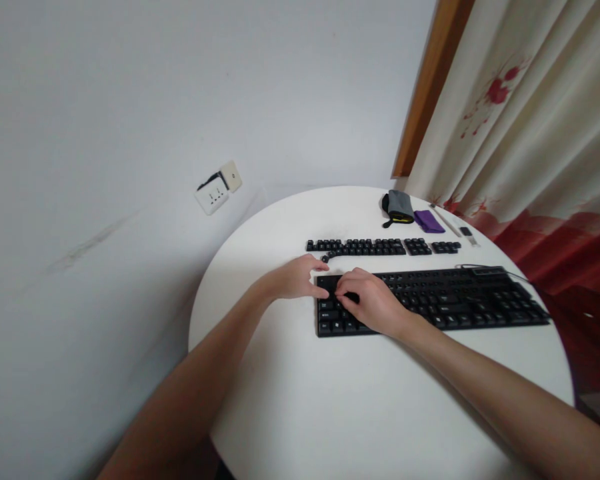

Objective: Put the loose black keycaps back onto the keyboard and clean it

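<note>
A black keyboard point(450, 309) lies on the round white table point(300, 387). My left hand point(295, 277) is at its upper left corner, thumb and forefinger apart with nothing seen between them. Over the keyboard's left end, my right hand point(370, 298) has its fingertips pinched together; what they hold, if anything, is hidden. Behind the keyboard, loose black keycaps point(375, 247) stand in rows, split into groups. A few keycaps point(329, 256) sit out of line, close to my left fingertips.
Toward the back right are a grey pouch point(401, 205), a purple cloth point(429, 221), a thin pale stick point(446, 221) and a small watch-like item point(469, 235). A white wall with a socket point(213, 195) rises behind the table; a curtain point(535, 120) hangs on the right.
</note>
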Demonstrator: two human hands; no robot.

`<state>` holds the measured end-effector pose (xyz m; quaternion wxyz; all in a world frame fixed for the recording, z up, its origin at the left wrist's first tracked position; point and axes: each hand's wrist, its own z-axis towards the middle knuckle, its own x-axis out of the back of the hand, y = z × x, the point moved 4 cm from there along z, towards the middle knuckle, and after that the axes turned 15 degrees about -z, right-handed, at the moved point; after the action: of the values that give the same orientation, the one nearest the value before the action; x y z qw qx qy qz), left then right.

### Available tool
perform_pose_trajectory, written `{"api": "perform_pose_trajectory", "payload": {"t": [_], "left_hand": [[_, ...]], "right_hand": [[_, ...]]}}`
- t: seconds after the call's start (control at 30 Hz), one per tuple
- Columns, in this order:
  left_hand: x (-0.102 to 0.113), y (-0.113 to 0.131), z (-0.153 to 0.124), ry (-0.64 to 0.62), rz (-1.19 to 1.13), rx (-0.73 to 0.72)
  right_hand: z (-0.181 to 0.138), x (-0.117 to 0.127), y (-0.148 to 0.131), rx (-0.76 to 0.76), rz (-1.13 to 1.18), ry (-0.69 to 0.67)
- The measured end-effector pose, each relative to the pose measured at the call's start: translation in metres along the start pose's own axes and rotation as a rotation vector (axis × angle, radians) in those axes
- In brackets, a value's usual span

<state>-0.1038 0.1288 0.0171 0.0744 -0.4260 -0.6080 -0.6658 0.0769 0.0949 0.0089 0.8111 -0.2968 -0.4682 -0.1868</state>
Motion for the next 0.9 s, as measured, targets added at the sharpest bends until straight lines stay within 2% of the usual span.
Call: {"api": "perform_pose_trajectory", "payload": {"t": [0.1,0.27,0.7,0.9], "left_hand": [[-0.0009,-0.0050,0.0012,-0.042,-0.045,0.069],[-0.0019,-0.0029,0.0041,-0.100,-0.121,0.043],[-0.0024,-0.0034,0.0061,-0.104,-0.247,0.092],[-0.0046,-0.0100,0.0090,-0.109,-0.254,0.093]], "right_hand": [[-0.0001,0.0026,-0.0033,0.045,-0.039,-0.024],[-0.0003,0.0056,-0.0024,0.026,-0.052,-0.021],[0.0036,0.0053,0.0054,0.023,0.033,-0.079],[0.0031,0.0029,0.0053,0.039,-0.011,-0.087]]}}
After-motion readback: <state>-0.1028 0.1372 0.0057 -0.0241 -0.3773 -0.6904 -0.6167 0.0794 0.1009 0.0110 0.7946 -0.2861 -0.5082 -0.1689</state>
